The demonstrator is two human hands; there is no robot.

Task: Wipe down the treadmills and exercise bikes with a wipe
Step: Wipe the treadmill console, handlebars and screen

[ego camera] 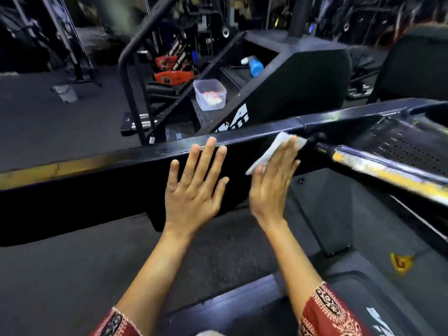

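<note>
The left hand (194,190) is flat and open, its fingers (206,161) spread wide, with the tips lying against the near side of a long black side rail (121,156) of a treadmill (363,214). It holds nothing. Just to its right, the right hand (274,183) presses a white wipe (271,151) against the same rail, where the rail meets the console arm. Its fingers are stretched out and close together, lying flat over the wipe rather than pinching it; the wipe's edges show above and to the left of the fingers. Both forearms reach in from the near edge, each ending in a red patterned sleeve (324,311).

To the right, a handlebar (388,170) with yellow worn patches runs off toward the near right. Beyond the rail stands a black stair machine (303,76); on its steps sit a clear plastic tub (211,93) and, farther up, a blue bottle (255,65). A small grey bin (65,92) stands on the floor at far left.
</note>
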